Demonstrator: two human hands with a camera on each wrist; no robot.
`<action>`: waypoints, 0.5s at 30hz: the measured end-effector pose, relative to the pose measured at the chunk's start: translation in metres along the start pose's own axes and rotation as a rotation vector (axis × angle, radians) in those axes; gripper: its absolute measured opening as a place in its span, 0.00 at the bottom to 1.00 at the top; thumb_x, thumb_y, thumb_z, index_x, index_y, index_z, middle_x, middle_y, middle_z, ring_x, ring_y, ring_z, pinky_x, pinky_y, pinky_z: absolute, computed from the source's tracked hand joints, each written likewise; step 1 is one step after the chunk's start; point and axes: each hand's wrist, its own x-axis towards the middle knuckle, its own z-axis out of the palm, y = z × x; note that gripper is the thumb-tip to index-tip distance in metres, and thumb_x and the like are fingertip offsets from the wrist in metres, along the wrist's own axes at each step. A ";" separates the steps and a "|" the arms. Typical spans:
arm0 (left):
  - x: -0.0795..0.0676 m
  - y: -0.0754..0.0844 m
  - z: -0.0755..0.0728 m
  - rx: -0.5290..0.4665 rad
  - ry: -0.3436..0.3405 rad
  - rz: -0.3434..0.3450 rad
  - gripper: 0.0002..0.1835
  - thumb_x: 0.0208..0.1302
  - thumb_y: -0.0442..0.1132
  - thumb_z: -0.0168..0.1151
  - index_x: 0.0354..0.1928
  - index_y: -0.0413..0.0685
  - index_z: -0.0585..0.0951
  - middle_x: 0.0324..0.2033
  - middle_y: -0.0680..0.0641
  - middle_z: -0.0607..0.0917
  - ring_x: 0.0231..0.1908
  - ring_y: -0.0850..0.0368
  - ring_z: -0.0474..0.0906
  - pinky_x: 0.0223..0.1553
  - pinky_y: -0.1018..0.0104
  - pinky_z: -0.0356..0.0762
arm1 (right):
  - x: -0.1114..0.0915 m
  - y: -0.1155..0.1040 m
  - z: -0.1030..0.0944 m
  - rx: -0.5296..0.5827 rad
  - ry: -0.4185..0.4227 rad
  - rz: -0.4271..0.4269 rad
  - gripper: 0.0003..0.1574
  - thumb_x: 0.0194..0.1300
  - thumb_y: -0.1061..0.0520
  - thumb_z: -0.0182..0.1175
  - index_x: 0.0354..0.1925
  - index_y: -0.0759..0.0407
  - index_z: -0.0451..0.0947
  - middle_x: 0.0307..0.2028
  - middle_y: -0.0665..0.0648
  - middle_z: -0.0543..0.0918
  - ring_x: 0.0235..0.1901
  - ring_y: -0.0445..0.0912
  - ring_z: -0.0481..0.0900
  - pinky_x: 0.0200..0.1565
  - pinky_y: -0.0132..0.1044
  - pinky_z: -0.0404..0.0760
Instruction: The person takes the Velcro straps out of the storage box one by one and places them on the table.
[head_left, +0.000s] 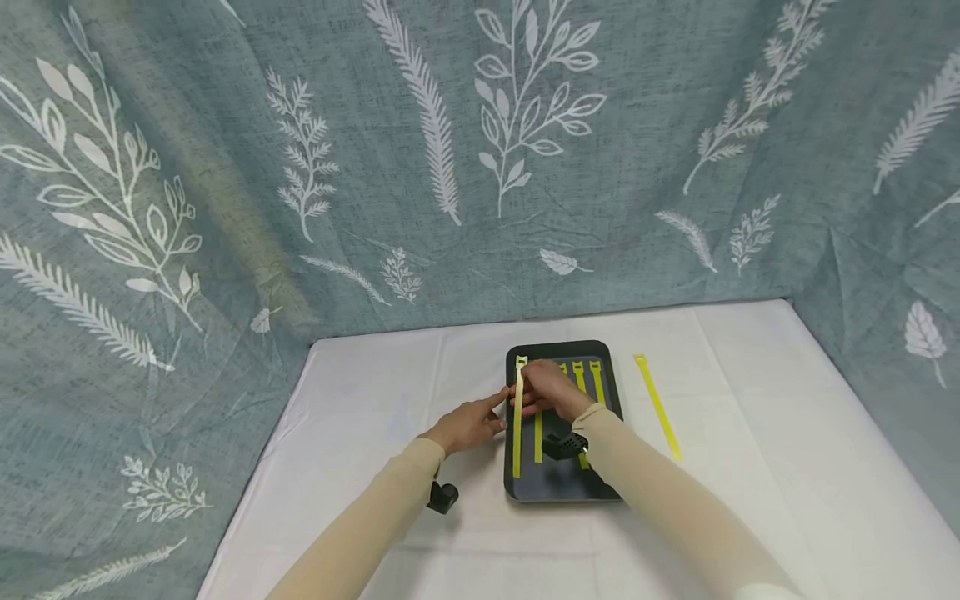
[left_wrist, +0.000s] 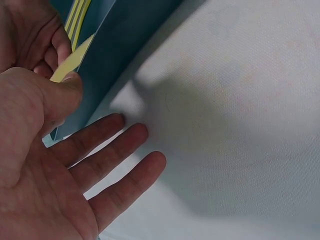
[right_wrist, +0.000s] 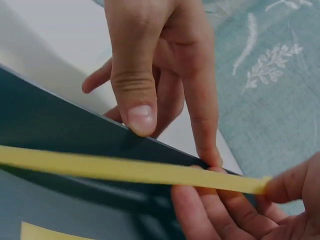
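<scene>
A dark rectangular tray point(head_left: 564, 492) lies on the white cloth, with several yellow cable straps point(head_left: 578, 372) lengthwise inside it. My right hand point(head_left: 551, 387) reaches over the tray and pinches one yellow strap point(right_wrist: 125, 167) near its slotted head; the strap runs along the tray's left side. Thumb and index fingertip of my left hand point(head_left: 465, 425) touch the tray's left rim point(right_wrist: 75, 105). Its other fingers point(left_wrist: 117, 192) extend straight outside the tray wall point(left_wrist: 107, 65). In the head view my right hand and wrist cover parts of the middle straps.
Right of the tray, a single yellow strap point(head_left: 658, 408) lies slanted on the white cloth point(head_left: 765, 433). A green-grey leaf-patterned curtain point(head_left: 465, 250) hangs behind the table and along both sides. Small black cameras sit at both wrists.
</scene>
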 end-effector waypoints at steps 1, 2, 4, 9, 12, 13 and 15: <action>0.000 0.000 0.000 -0.002 -0.002 -0.001 0.34 0.77 0.45 0.56 0.80 0.58 0.57 0.56 0.42 0.85 0.54 0.49 0.82 0.55 0.49 0.77 | 0.000 0.001 -0.001 0.019 -0.011 0.002 0.21 0.78 0.54 0.45 0.52 0.68 0.78 0.37 0.58 0.88 0.28 0.42 0.87 0.36 0.39 0.88; 0.000 0.000 0.001 -0.002 -0.004 -0.003 0.34 0.77 0.45 0.56 0.80 0.58 0.57 0.56 0.41 0.85 0.55 0.48 0.82 0.55 0.49 0.77 | 0.001 0.002 -0.001 0.028 -0.023 0.000 0.21 0.78 0.53 0.46 0.53 0.67 0.77 0.36 0.56 0.87 0.27 0.42 0.86 0.36 0.39 0.88; -0.001 0.000 0.001 0.000 -0.005 -0.007 0.34 0.77 0.45 0.55 0.80 0.58 0.57 0.56 0.41 0.85 0.55 0.48 0.82 0.56 0.48 0.77 | 0.002 0.004 -0.002 0.049 -0.043 0.004 0.19 0.77 0.53 0.51 0.53 0.68 0.77 0.33 0.54 0.86 0.27 0.41 0.86 0.36 0.37 0.88; -0.004 0.004 -0.001 0.023 -0.009 -0.007 0.34 0.78 0.44 0.54 0.81 0.56 0.56 0.57 0.41 0.85 0.56 0.49 0.82 0.55 0.51 0.77 | 0.002 0.003 -0.004 0.032 -0.016 -0.013 0.20 0.71 0.58 0.61 0.57 0.69 0.79 0.31 0.53 0.86 0.27 0.39 0.84 0.39 0.36 0.88; -0.005 0.005 -0.001 0.028 -0.011 -0.003 0.34 0.78 0.44 0.53 0.81 0.56 0.55 0.57 0.41 0.85 0.55 0.50 0.82 0.55 0.52 0.77 | -0.002 -0.005 -0.004 -0.011 0.053 -0.050 0.23 0.72 0.57 0.61 0.61 0.67 0.78 0.37 0.55 0.86 0.29 0.40 0.84 0.42 0.40 0.88; -0.005 0.005 0.000 0.025 -0.010 -0.004 0.34 0.78 0.44 0.53 0.81 0.56 0.55 0.57 0.42 0.85 0.56 0.49 0.82 0.56 0.52 0.77 | -0.003 -0.009 -0.004 -0.028 0.077 -0.068 0.24 0.72 0.56 0.61 0.62 0.66 0.77 0.40 0.57 0.86 0.30 0.41 0.84 0.44 0.41 0.88; -0.005 0.003 0.001 0.016 -0.006 -0.008 0.34 0.78 0.44 0.54 0.81 0.57 0.55 0.57 0.42 0.85 0.56 0.49 0.82 0.57 0.51 0.77 | -0.006 -0.020 -0.004 -0.067 0.114 -0.124 0.25 0.73 0.54 0.60 0.63 0.65 0.77 0.45 0.60 0.86 0.33 0.43 0.85 0.47 0.44 0.87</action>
